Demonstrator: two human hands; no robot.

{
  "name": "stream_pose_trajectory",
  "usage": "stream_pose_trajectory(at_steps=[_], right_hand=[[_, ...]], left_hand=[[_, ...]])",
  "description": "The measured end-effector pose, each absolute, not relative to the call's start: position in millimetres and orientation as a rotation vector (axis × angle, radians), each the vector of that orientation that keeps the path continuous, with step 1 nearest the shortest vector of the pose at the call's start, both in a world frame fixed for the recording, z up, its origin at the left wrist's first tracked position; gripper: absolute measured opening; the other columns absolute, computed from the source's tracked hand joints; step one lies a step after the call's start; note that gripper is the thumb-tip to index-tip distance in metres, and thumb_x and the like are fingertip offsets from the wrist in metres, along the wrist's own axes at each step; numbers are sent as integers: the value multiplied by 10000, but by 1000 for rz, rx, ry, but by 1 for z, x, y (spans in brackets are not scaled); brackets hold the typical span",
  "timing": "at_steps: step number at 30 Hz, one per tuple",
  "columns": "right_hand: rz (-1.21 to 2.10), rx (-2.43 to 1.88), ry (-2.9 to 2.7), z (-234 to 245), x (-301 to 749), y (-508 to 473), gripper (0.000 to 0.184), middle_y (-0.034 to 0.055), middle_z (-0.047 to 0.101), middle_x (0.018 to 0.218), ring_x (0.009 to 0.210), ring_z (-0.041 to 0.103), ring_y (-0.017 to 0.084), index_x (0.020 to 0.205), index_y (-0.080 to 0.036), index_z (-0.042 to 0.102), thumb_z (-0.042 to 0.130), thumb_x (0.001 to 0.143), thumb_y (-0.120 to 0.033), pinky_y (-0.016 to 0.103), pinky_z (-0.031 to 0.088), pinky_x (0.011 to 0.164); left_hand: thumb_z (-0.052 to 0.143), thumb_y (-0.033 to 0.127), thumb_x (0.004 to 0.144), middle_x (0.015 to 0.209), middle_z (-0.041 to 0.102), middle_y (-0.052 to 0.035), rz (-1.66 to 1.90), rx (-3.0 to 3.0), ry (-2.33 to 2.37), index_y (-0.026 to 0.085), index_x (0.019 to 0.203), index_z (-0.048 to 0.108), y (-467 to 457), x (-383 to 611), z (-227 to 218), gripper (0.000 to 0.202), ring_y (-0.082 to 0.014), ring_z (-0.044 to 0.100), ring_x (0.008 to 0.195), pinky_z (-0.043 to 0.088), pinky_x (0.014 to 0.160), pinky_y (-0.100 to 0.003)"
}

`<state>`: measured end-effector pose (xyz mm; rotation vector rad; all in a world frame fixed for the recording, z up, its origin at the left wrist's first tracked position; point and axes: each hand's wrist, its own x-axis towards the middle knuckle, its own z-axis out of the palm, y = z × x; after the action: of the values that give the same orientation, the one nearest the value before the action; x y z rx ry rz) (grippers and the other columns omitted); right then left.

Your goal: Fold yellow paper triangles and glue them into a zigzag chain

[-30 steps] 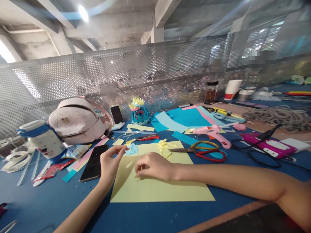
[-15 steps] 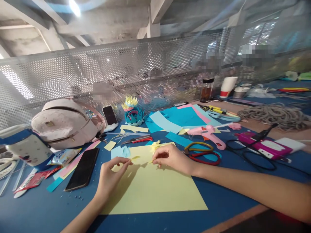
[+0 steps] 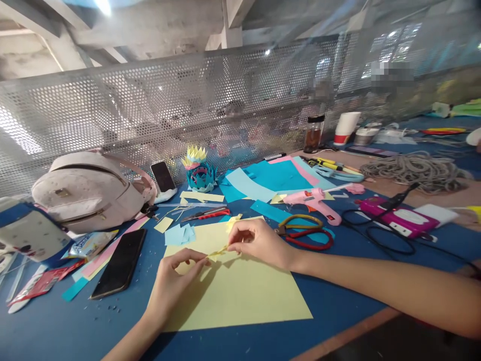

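My left hand [image 3: 173,277] and my right hand [image 3: 256,241] hover over a large yellow paper sheet [image 3: 240,291] on the blue table. Both pinch the ends of a small yellow paper strip [image 3: 218,251] held between them, fingers closed on it. Small yellow scraps [image 3: 232,220] lie at the sheet's far edge. Scissors with red and yellow handles [image 3: 306,230] rest just right of my right hand.
A black phone [image 3: 119,263] lies left of the sheet, a pale backpack [image 3: 88,190] behind it. A pink glue gun [image 3: 313,200], blue paper sheets [image 3: 270,180], a paper flower craft [image 3: 198,170], a pink device with black cable [image 3: 398,220] and coiled cord [image 3: 417,170] crowd the back and right.
My right hand lifted off the yellow sheet and came toward the left hand. Both now pinch the same small strip between them. The view shifted slightly right.
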<state>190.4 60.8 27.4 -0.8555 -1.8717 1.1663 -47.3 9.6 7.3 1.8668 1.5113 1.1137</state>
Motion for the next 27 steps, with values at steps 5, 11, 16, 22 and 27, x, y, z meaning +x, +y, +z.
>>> stream_pose_trajectory(at_steps=[5,11,16,22,27], right_hand=[[1141,-861,-1897,30,189,56,258,23,694,715,634,633,144,728,-166,710,810,760,-402,233,471,565],[1161,-849,-1896,29,187,54,187,22,701,716,639,634,142,711,-168,711,794,766,-327,229,468,569],[1291,-854,-1852,26,185,53,295,18,697,687,619,646,146,715,-168,698,830,732,-431,234,487,566],[1450,-843,-1764,28,183,50,331,7,676,667,606,642,134,731,-156,667,822,739,-449,216,470,540],[1430,-896,-1773,31,183,49,314,12,673,682,636,627,137,734,-152,680,825,738,-431,224,462,571]], left_hand=[[710,415,812,786,787,-34,1166,1863,1482,268,766,819,7,-46,4,189,-216,661,726,509,701,-291],[767,444,767,785,791,-43,1172,1852,1444,246,784,823,6,-42,8,206,-212,660,673,526,650,-287],[740,438,787,776,777,-51,1243,1785,1426,238,723,804,4,-38,9,220,-201,646,666,511,607,-265],[764,458,790,796,760,-65,1227,1548,1302,206,734,797,5,-37,7,260,-205,676,709,544,630,-260],[792,441,767,797,752,-55,1282,1412,1252,204,704,787,4,-34,10,246,-197,681,739,557,642,-245]])
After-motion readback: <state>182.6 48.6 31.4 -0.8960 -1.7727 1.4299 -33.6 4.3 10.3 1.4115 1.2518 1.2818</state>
